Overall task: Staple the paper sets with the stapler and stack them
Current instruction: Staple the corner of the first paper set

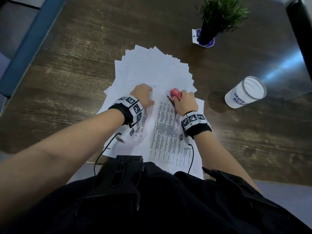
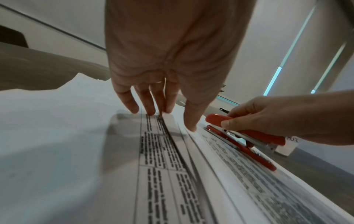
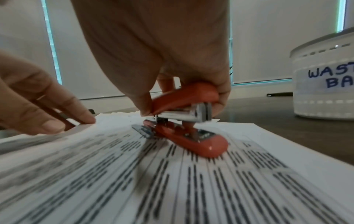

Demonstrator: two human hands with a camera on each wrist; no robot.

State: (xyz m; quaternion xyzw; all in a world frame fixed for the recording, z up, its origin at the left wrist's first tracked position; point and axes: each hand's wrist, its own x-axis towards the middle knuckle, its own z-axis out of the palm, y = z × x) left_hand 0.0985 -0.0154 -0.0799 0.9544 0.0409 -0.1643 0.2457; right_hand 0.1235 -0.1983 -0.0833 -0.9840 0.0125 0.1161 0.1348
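The red plastic stapler (image 3: 184,121) sits on the printed white paper sheets (image 3: 172,181). Only the right wrist view shows its top lifted off its base. The right hand (image 1: 184,103) grips the top. Beside the stapler, the left hand (image 2: 162,68) presses straight fingertips (image 2: 191,125) on the sheets.

Left hand (image 1: 144,96) fingers (image 2: 147,104) spread downward, right hand (image 1: 185,103) curled, gripping

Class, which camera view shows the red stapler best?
The right wrist view: the stapler shows close, top lifted off its base. The left wrist view shows it side-on, farther off; in the head view the right hand mostly hides it.
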